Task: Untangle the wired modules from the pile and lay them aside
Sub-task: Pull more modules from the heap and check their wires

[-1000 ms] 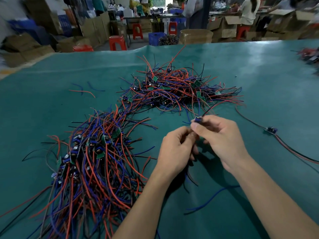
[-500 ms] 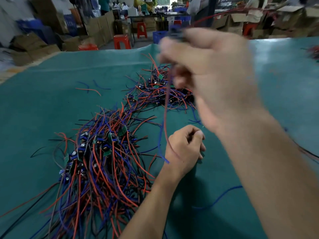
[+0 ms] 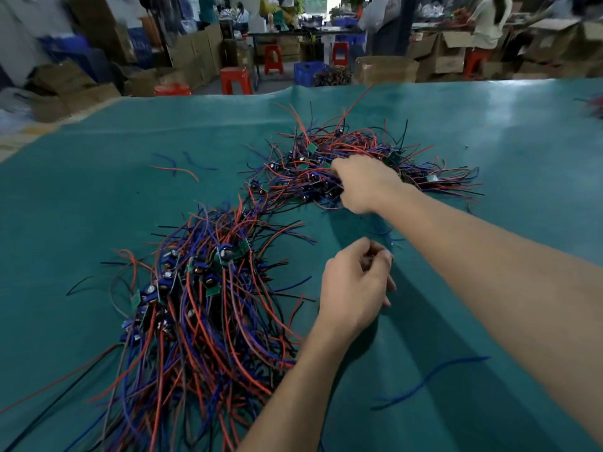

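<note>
My right hand (image 3: pixel 365 184) digs into the far pile (image 3: pixel 359 164) at twelve o'clock; its grip I cannot tell. My left hand (image 3: pixel 354 288) idles, loosely curled, holding nothing. Next I should pull one module free

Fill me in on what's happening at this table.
A person is sorting wired modules on a green table. Their right hand reaches into the far pile of red, blue and black leads. The left hand hovers loosely curled beside the near pile, apparently holding nothing. A loose blue wire lies nearby.
</note>
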Motion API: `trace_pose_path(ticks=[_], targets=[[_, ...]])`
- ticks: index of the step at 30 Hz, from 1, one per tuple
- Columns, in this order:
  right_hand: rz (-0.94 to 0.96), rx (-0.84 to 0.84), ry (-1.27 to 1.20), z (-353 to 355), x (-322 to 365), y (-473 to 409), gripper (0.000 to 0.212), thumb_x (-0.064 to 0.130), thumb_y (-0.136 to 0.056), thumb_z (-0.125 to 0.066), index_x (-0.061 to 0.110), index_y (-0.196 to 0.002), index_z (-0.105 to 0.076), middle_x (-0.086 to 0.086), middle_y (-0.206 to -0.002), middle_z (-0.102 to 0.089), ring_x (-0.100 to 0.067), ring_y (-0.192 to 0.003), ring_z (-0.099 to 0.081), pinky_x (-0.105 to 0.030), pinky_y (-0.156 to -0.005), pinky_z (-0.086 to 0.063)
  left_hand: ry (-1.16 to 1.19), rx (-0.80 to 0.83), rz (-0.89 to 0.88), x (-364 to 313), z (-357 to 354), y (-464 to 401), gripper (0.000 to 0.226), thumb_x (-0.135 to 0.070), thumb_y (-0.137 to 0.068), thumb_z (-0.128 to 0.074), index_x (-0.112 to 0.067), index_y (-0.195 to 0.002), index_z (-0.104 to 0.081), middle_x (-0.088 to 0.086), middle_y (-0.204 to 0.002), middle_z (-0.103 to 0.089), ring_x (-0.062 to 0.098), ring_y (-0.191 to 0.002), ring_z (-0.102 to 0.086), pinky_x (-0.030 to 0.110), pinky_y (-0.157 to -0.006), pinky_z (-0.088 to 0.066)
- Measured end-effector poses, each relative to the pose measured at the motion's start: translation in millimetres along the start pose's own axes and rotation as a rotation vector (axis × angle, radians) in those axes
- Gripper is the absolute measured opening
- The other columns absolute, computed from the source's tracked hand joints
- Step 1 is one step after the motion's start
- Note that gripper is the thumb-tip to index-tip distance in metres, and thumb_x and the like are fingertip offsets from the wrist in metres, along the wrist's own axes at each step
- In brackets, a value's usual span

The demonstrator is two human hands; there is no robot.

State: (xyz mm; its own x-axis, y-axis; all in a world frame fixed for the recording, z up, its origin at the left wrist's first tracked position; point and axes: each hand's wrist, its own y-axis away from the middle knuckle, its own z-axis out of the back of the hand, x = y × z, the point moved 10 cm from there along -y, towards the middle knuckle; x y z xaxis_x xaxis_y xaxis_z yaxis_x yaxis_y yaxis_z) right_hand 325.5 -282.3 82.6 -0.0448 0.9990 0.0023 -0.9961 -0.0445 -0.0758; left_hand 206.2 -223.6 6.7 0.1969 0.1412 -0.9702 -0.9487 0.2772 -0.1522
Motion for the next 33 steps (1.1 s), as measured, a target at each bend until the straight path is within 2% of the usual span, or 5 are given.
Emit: trace_pose_path(ticks=[7,13,21,29,33], targets=[[-0.187,-0.221,-0.372,-7.7,-44.5,5.2,0.006,0.020,-0.089,-0.071,0.025,-0.092,-0.071,-0.013,-0.110,-0.071,-0.037,-0.103,-0.066,-0.046,-0.091,-0.056,0.029,0.002,0.007,0.1,-0.1,0.6,0.017,-0.019,-0.095,-0.051,-0.013,-0.084,-0.061,0.004,-0.061,-0.068,0.018,-0.042,-0.057,0.024,-0.046,-0.047],[-0.241,-0.358,-0.638,11.2,-68.8,24.0,0.014,0.025,-0.081,-0.077,0.025,-0.067,-0.075,0.001,-0.073,-0.076,-0.020,-0.084,-0.072,-0.037,-0.085,-0.059,0.052,0.002,0.012,1.8,-0.2,1.0,0.016,-0.019,-0.094,-0.051,-0.015,-0.084,-0.062,0.002,-0.060,-0.066,0.018,-0.043,-0.057,0.027,-0.046,-0.049],[-0.432,-0.569,-1.287,17.8,-111.8,108.9,0.016,0.022,-0.058,-0.060,0.013,-0.047,-0.068,-0.001,-0.040,-0.052,-0.012,-0.034,-0.040,-0.016,-0.037,-0.025,0.210,-0.085,0.001,4.3,6.8,-0.1,0.017,-0.031,-0.097,-0.045,-0.019,-0.102,-0.056,0.007,-0.073,-0.068,0.025,-0.042,-0.056,0.037,-0.044,-0.052],[-0.033,0.096,-1.294,-28.2,-50.1,158.7,0.010,0.007,-0.057,-0.058,0.009,-0.048,-0.060,-0.005,-0.045,-0.050,-0.011,-0.038,-0.037,-0.017,-0.041,-0.026,0.187,-0.186,0.020,8.8,16.6,-1.4,0.029,-0.038,-0.108,-0.034,-0.019,-0.094,-0.051,0.007,-0.088,-0.072,0.024,-0.045,-0.064,0.039,-0.059,-0.055],[0.154,0.408,-1.257,-46.4,-13.7,170.1,0.019,0.022,-0.048,-0.062,0.004,-0.053,-0.058,-0.003,-0.047,-0.051,-0.009,-0.043,-0.037,-0.016,-0.043,-0.028,0.112,-0.195,0.024,10.6,18.8,-3.3,0.020,-0.026,-0.105,-0.047,-0.014,-0.091,-0.056,0.001,-0.077,-0.075,0.018,-0.048,-0.064,0.038,-0.063,-0.056]])
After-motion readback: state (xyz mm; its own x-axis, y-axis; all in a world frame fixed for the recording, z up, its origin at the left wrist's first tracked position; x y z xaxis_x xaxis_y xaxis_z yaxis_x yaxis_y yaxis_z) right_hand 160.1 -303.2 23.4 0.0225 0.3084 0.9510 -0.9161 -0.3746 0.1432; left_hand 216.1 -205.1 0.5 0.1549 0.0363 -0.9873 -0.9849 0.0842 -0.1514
